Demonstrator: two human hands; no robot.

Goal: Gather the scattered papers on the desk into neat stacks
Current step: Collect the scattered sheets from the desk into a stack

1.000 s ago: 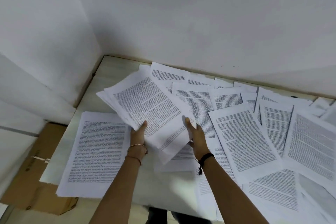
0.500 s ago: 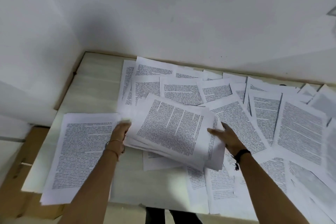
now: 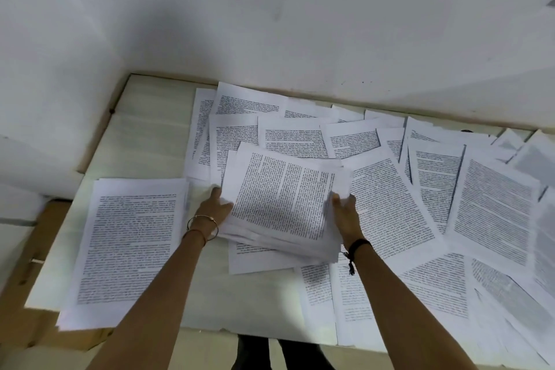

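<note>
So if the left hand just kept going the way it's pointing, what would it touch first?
Probably the scattered sheets behind the bundle that the left hand grips; beyond them, the wall. Depth is unclear.

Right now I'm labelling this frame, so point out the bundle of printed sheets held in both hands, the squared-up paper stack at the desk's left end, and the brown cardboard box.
Held bundle of printed sheets (image 3: 282, 201): head view, top page's text.
Squared-up paper stack (image 3: 132, 246): head view, top page's middle.
Brown cardboard box (image 3: 27, 288): head view, its top face.

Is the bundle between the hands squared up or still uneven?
Uneven: the bundle shows sheet edges fanned out along its near side, left hand and right hand gripping its sides.
</note>
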